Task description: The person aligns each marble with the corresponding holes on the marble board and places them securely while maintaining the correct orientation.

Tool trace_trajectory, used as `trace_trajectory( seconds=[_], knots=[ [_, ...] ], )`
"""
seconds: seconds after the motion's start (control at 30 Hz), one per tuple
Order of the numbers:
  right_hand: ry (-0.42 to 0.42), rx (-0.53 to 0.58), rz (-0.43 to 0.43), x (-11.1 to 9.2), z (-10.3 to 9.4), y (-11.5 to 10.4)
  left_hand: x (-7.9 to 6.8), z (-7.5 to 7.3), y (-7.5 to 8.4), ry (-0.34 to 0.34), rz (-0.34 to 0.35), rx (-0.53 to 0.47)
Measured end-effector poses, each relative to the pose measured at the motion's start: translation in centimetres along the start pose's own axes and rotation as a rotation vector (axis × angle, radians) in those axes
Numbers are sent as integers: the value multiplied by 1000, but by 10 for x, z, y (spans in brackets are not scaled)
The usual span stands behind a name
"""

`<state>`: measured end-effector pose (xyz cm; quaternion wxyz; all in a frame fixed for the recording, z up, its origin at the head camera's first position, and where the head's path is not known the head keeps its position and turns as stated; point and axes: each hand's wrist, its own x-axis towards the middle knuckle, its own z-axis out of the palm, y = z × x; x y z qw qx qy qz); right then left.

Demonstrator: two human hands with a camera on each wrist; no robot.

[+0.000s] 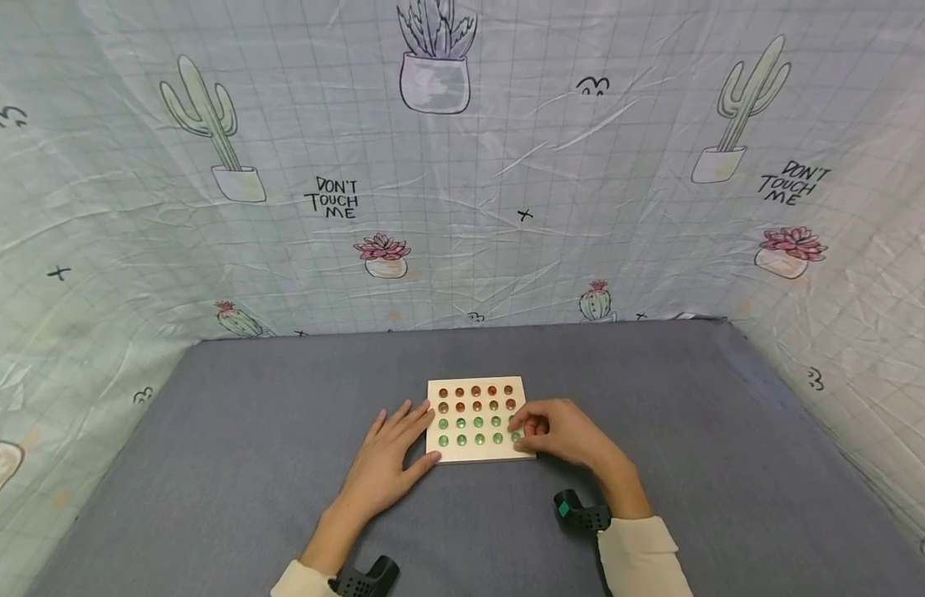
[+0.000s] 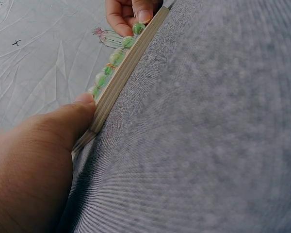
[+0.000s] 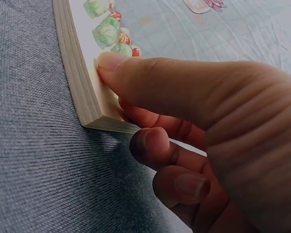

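Note:
A pale wooden board point(image 1: 469, 453) lies flat on the grey cloth, set with rows of glass marbles. Red-brown marbles point(image 1: 476, 391) fill the two back rows, and green marbles point(image 1: 479, 422) the two front rows. My left hand point(image 1: 387, 463) rests with spread fingers along the board's left edge, its thumb point(image 2: 80, 111) against the near left corner. At the near right corner, my right hand point(image 1: 570, 431) pinches a green marble point(image 1: 516, 437) between thumb and index finger. The right wrist view hides that marble behind the thumb point(image 3: 136, 80); the other fingers curl beside the board.
Grey cloth point(image 1: 283, 464) covers the table around the board. A pale curtain point(image 1: 462, 182) printed with cacti hangs behind and on both sides. Each wrist wears a black camera strap point(image 1: 581, 512) next to a cream sleeve point(image 1: 645, 551).

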<state>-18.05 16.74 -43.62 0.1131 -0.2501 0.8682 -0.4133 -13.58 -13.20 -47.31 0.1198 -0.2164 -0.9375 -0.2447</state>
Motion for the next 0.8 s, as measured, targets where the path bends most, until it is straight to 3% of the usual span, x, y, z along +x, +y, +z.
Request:
trace_trajectory(
  seconds=[0.17,0.33,0.7,0.8],
  knots=[
    [1,0,5,-2,-2,-1,-1,0,1,-1,3,-13],
    [53,-34,-5,-3,-8,-3,0,0,0,-3,-2,-9],
    [309,-106,22,-5,-19,-10,-3,7,-2,-1,9,-6],
    [351,-174,34,-10,-25,-11,-4,9,-2,-16,7,-39]
  ],
)
